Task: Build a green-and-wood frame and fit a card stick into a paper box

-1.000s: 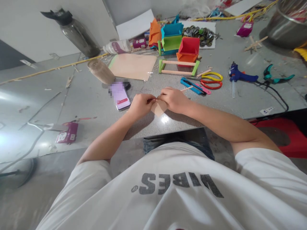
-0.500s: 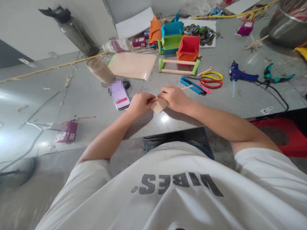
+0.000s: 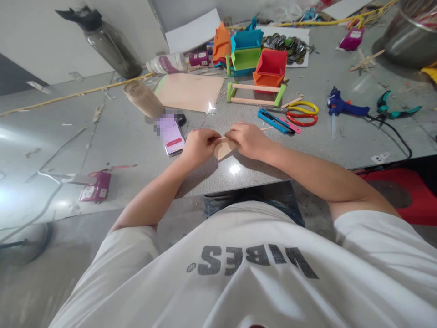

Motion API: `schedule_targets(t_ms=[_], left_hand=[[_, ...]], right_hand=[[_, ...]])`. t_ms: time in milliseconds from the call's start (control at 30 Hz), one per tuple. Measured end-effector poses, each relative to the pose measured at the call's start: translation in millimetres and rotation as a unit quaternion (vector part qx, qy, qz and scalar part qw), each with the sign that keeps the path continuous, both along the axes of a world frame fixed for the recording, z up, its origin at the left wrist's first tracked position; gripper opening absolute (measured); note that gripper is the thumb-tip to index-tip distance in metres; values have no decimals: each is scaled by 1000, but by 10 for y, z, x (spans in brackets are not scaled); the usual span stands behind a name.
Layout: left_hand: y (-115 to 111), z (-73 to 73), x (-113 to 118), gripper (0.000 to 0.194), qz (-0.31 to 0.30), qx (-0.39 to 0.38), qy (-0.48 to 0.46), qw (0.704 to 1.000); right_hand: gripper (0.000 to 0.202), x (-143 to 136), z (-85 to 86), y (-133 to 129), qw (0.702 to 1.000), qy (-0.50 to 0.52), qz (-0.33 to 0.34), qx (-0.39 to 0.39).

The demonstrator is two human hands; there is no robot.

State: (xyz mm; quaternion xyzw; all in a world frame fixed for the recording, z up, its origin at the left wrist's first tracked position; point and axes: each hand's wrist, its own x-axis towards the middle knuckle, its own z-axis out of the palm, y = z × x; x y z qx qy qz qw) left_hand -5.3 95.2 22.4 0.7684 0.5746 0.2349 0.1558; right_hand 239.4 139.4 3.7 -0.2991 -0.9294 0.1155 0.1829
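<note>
My left hand (image 3: 201, 146) and my right hand (image 3: 250, 140) meet close together above the grey table. Both pinch the upper edge of a small tan paper piece (image 3: 224, 149), whose lower part hangs below the fingertips. From beside my right hand a thin wooden stick (image 3: 267, 129) pokes out; whether it runs on between the fingers is hidden. A phone (image 3: 171, 134) with a lit screen lies just left of my left hand. A blue cutter (image 3: 275, 121) and scissors with yellow and red handles (image 3: 302, 119) lie beyond my right hand.
Behind are a tan sheet (image 3: 191, 91), a stick frame with green ends (image 3: 254, 94), a red paper box (image 3: 271, 64) and a pile of metal caps (image 3: 287, 45). A blue glue gun (image 3: 346, 105) and its cable lie right. A dark bottle (image 3: 112, 50) stands back left.
The tan paper piece has tilted slightly, and its lower corner has shifted left. The stick beside my right hand sits a little lower. Both hands keep their pinch.
</note>
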Motion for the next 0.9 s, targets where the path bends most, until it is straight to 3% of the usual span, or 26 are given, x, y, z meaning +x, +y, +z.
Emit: schedule_targets(t_ms=[367, 900], left_hand=[[-9, 33, 18, 31, 3, -24, -7, 1000], [-5, -2, 10, 30, -2, -10, -13, 1000]], right_hand=[[31, 5, -1, 18, 999, 34, -9, -15], [30, -1, 46, -5, 999, 2, -22, -39]])
